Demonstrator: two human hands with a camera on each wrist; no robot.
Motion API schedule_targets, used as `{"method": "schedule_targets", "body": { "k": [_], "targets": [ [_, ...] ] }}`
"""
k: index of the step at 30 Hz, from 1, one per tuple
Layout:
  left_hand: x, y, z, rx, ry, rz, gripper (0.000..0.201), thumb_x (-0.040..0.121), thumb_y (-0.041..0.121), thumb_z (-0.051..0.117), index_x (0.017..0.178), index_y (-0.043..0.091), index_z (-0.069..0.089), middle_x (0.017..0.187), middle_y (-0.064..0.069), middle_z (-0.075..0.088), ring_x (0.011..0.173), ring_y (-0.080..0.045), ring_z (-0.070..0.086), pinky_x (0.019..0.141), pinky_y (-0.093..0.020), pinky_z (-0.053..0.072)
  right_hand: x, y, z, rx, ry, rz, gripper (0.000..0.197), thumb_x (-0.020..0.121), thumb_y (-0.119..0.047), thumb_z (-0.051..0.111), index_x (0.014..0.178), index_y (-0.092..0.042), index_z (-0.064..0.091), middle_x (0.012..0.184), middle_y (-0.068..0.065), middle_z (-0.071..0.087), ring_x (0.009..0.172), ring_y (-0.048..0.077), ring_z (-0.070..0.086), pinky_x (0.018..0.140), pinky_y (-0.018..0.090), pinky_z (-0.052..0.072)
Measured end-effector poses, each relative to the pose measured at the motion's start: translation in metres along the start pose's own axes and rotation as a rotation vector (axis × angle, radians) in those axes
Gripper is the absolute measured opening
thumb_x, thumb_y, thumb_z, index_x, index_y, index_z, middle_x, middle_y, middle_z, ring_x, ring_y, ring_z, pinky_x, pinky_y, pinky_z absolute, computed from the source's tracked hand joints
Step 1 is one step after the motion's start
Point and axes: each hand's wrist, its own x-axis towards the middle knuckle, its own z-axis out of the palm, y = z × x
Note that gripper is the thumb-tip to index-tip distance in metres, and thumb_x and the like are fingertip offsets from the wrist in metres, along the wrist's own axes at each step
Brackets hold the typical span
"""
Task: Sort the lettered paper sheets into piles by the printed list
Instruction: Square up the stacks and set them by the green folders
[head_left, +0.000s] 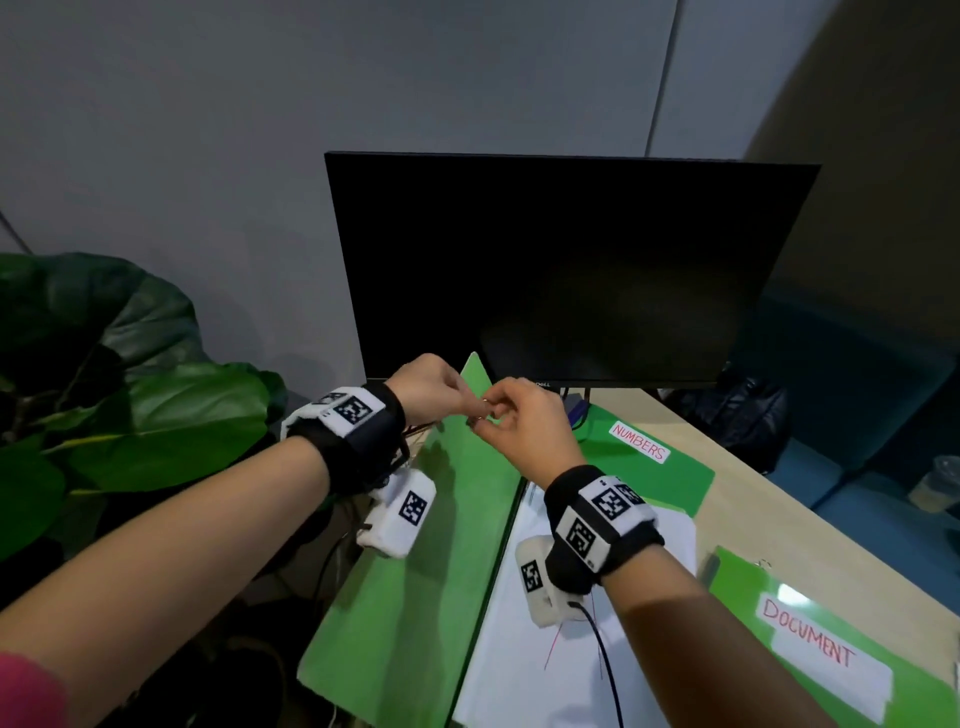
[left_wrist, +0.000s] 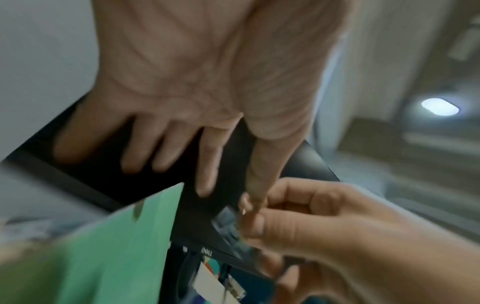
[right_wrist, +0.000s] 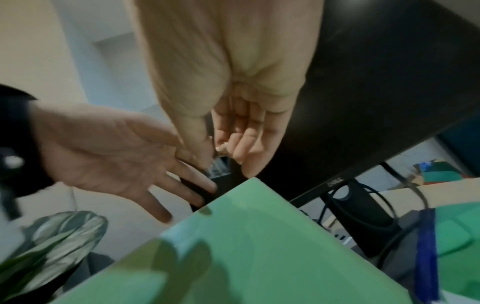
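Observation:
Both hands meet above an open green folder (head_left: 415, 545) in front of the monitor. My right hand (head_left: 488, 413) pinches a small greyish clip-like thing (left_wrist: 228, 226) between thumb and curled fingers; it is blurred. My left hand (head_left: 457, 395) has its fingers straight and spread, and its thumb tip touches the right hand's fingers at that thing (right_wrist: 221, 164). The folder's left cover stands raised with its corner just under the hands. White sheets (head_left: 519, 649) lie in the folder under my right wrist. Any letters on them are hidden.
A dark monitor (head_left: 561, 270) stands close behind the hands. Green folders labelled NUMBERS (head_left: 639, 441) and DOCUMENT (head_left: 810, 639) lie on the desk to the right. A large leafy plant (head_left: 130, 389) is at the left, off the desk edge. Cables hang below the monitor.

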Motion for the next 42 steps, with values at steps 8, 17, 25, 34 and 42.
{"method": "schedule_targets", "body": {
  "k": [8, 17, 25, 34, 42],
  "targets": [
    [-0.007, 0.059, 0.072, 0.753, -0.018, 0.3, 0.024, 0.091, 0.021, 0.055, 0.109, 0.007, 0.061, 0.103, -0.013, 0.06, 0.096, -0.031, 0.06, 0.075, -0.035, 0.046, -0.06, 0.151, -0.015, 0.2, -0.123, 1.043, 0.015, 0.084, -0.017, 0.07, 0.081, -0.003, 0.064, 0.072, 0.007, 0.065, 0.064, 0.018, 0.059, 0.057, 0.026, 0.051],
    [0.11, -0.009, 0.192, 0.889, -0.417, 0.126, 0.02, 0.07, 0.017, 0.067, 0.088, 0.009, 0.06, 0.102, -0.016, 0.066, 0.09, -0.032, 0.067, 0.075, -0.04, 0.058, -0.078, 0.201, -0.005, 0.377, -0.201, 1.193, 0.02, 0.053, -0.004, 0.077, 0.045, -0.009, 0.06, 0.044, 0.006, 0.053, 0.038, 0.017, 0.046, 0.044, 0.017, 0.036],
    [0.146, -0.014, 0.223, 0.879, -0.351, 0.192, 0.066, 0.082, 0.035, 0.069, 0.136, 0.012, 0.04, 0.139, -0.008, 0.04, 0.13, -0.027, 0.035, 0.106, -0.051, 0.032, -0.069, 0.226, -0.011, 0.441, -0.312, 1.299, 0.019, 0.082, -0.011, 0.071, 0.096, 0.001, 0.07, 0.085, 0.013, 0.074, 0.088, 0.026, 0.071, 0.057, 0.029, 0.047],
    [0.167, -0.022, 0.234, 0.928, -0.357, 0.235, 0.068, 0.061, 0.038, 0.078, 0.117, 0.014, 0.048, 0.123, -0.007, 0.05, 0.123, -0.029, 0.036, 0.106, -0.049, 0.032, -0.066, 0.224, -0.014, 0.355, -0.306, 1.198, 0.007, 0.076, -0.006, 0.076, 0.076, -0.001, 0.071, 0.068, 0.011, 0.064, 0.057, 0.02, 0.053, 0.057, 0.028, 0.048],
    [0.177, -0.029, 0.236, 0.721, -0.437, 0.133, 0.063, 0.062, 0.028, 0.083, 0.115, 0.015, 0.052, 0.118, -0.006, 0.061, 0.118, -0.031, 0.053, 0.114, -0.05, 0.017, -0.003, 0.234, -0.016, 0.018, -0.166, 0.687, 0.027, 0.069, -0.007, 0.081, 0.062, -0.016, 0.056, 0.065, -0.001, 0.062, 0.065, 0.013, 0.059, 0.071, 0.033, 0.056]
  ]
}}
